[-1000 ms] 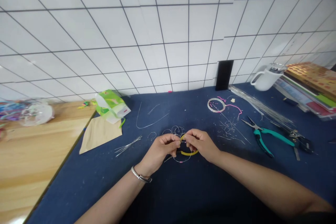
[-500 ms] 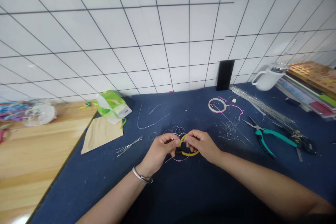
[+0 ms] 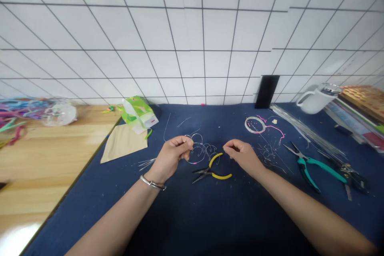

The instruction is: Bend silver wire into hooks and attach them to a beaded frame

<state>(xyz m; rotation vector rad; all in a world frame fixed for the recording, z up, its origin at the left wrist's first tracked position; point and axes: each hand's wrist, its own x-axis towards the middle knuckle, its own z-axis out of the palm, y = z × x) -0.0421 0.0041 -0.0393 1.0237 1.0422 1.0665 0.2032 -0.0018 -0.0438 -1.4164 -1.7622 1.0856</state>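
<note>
My left hand (image 3: 175, 153) pinches a piece of bent wire (image 3: 195, 163) shaped into thin silver loops, with a small pink spot on its lower curve. My right hand (image 3: 241, 153) is apart from it, thumb and fingertips pressed together; whatever they may hold is too small to make out. Between and below the hands lie pliers with yellow handles (image 3: 221, 176), their jaws pointing left. Several curled wire bits (image 3: 210, 150) rest just behind the pliers.
Teal-handled pliers (image 3: 322, 167), wire scraps (image 3: 268, 154) and a white ring (image 3: 255, 125) with pink cord lie to the right. Behind them are a long wire bundle (image 3: 297, 126), a black slab (image 3: 267, 92) and a white mug (image 3: 316, 100). A green packet (image 3: 139, 114) stands at left.
My hands have moved apart, the left one carrying the wire loops leftward and the right one moving away to the right. The yellow-handled pliers now show uncovered. The view has shifted slightly.
</note>
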